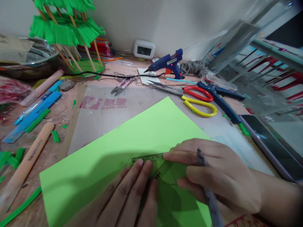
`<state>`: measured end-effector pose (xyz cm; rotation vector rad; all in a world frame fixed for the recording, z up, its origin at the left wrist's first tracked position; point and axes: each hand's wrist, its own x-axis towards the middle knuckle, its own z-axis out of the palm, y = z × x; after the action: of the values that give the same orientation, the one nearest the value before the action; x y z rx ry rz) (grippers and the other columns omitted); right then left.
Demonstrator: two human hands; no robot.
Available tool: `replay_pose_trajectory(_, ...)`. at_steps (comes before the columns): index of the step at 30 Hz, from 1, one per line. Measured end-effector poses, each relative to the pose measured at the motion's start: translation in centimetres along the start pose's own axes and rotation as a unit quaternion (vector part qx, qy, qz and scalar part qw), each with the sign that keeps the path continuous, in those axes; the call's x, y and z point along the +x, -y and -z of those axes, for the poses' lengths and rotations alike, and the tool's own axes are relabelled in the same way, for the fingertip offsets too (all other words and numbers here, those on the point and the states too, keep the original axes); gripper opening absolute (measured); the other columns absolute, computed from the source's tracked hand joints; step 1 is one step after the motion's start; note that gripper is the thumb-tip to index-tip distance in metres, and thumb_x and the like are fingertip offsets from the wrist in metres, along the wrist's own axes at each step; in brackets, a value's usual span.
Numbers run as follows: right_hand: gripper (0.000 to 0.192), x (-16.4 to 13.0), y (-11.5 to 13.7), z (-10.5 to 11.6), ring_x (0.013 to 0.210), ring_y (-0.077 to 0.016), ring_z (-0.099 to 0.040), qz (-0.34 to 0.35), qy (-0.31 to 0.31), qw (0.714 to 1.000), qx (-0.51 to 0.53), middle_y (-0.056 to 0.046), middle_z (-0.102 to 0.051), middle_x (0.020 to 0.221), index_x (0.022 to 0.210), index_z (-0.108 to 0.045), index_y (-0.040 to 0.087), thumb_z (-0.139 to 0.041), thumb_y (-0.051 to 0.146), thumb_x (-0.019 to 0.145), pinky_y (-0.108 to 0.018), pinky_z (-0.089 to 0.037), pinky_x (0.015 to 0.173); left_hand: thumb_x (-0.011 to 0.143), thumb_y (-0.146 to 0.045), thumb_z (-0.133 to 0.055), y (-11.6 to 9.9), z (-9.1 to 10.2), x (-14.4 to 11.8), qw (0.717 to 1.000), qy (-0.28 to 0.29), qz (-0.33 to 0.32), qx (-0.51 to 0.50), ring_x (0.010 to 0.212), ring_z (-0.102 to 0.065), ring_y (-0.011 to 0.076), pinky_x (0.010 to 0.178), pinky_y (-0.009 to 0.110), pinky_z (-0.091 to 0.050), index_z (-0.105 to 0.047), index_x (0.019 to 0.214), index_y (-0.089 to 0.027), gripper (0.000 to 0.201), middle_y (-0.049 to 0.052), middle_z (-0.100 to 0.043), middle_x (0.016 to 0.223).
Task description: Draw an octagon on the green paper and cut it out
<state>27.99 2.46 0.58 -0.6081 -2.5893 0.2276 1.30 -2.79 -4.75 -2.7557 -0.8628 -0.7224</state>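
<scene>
A bright green sheet of paper (pixel 146 129) lies at an angle in front of me, with thin pencil-like lines drawn on it. My left hand (pixel 125 195) rests on it, fingers stretched out, pressing down a clear ruler (pixel 151 156) with dark markings, apparently a set square. Part of that ruler is covered by the fingers. My right hand (pixel 222 179) keeps a greyish pen (pixel 211 200) tucked between its fingers, while a fingertip touches the ruler's right end. Which end of the pen writes, I cannot make out.
Behind the paper lie scissors (pixel 201 108), small pink-handled cutters (pixel 121 86), a blue glue gun (pixel 174 63) and dark blue pliers (pixel 223 101). A phone (pixel 272 145) is at right. Markers (pixel 35 116) and green scraps (pixel 55 136) lie left, below a green-fringed stick model (pixel 66 31).
</scene>
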Motion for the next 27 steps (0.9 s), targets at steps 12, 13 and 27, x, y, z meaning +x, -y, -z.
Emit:
replay_pose_trajectory(12,0.02,0.2,-0.2,-0.2,0.095,-0.02,-0.076,-0.001,-0.009,1.0,-0.014,-0.014,-0.08,0.11,0.092,-0.063,0.016,-0.053,0.022,0.108,-0.032,-0.062,0.093,0.111,-0.016,-0.031,-0.2,0.0,0.4,1.0,0.007,0.018,-0.008,0.159,-0.019,0.028,0.131,0.04,-0.016,-0.06,0.136,-0.004,0.04,0.02,-0.068,0.135)
replay_pose_trajectory(13,0.02,0.2,-0.3,-0.2,0.096,-0.0203,-0.077,-0.001,-0.008,1.0,-0.015,-0.014,-0.08,0.11,0.092,-0.063,0.016,-0.053,0.022,0.108,-0.032,-0.062,0.094,0.111,-0.016,-0.032,-0.3,0.1,0.4,1.0,0.003,0.022,-0.007,0.159,-0.019,0.0275,0.131,0.04,-0.017,-0.06,0.135,-0.004,0.039,0.019,-0.069,0.135)
replay_pose_trajectory(27,0.02,0.3,-0.5,-0.4,0.102,-0.0239,-0.077,0.005,-0.012,1.0,-0.009,-0.017,-0.08,0.114,0.093,-0.068,0.011,-0.056,0.021,0.106,-0.036,-0.065,0.094,0.111,-0.014,-0.032,-0.4,-0.1,0.4,1.0,-0.002,0.027,0.003,0.159,-0.018,0.0282,0.132,0.041,-0.016,-0.061,0.132,-0.003,0.038,0.019,-0.071,0.132)
